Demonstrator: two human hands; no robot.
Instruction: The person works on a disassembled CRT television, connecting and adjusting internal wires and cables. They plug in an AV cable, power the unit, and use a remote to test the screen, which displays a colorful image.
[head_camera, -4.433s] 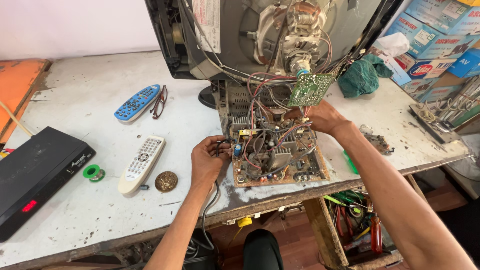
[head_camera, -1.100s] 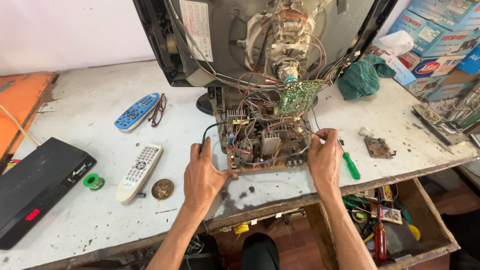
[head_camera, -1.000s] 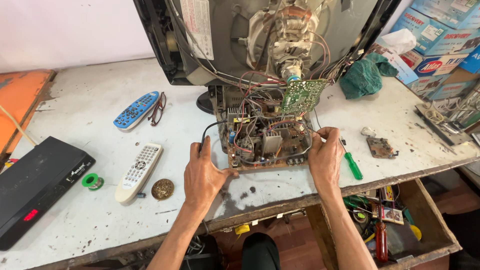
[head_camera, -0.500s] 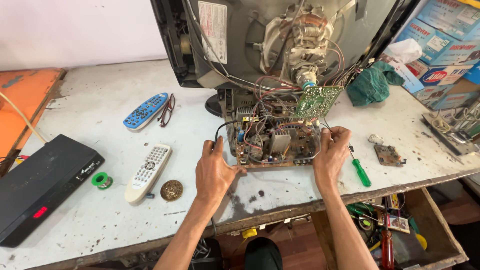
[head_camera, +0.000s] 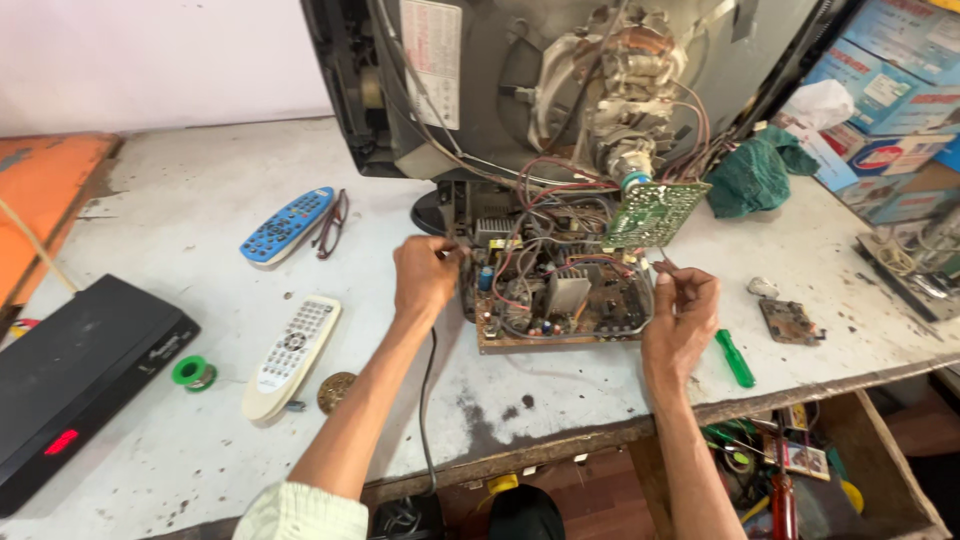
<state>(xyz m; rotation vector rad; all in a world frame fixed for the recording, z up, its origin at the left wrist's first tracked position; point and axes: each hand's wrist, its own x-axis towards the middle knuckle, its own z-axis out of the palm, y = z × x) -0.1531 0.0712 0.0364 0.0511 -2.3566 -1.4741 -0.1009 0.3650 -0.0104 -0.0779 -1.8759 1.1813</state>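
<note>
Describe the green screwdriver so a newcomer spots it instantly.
Start at the opened television standing on the white workbench; below it lies the main circuit board, flanked by both hands. Just beside the right hand, near the bench's front edge, lies the screwdriver: the only bright green handle there.

Two bare forearms come up from the bottom edge of the head view, each ending in an ungloved hand: the left hand (head_camera: 424, 280) and the right hand (head_camera: 680, 318), with no ring, watch or bracelet to be seen on either. The left arm wears a pale, off-white fabric sleeve (head_camera: 300, 512) pushed up and bunched in soft folds near the elbow, so the forearm below it is uncovered. On the right arm no sleeve shows, the arm being bare to the edge of the view.
</note>
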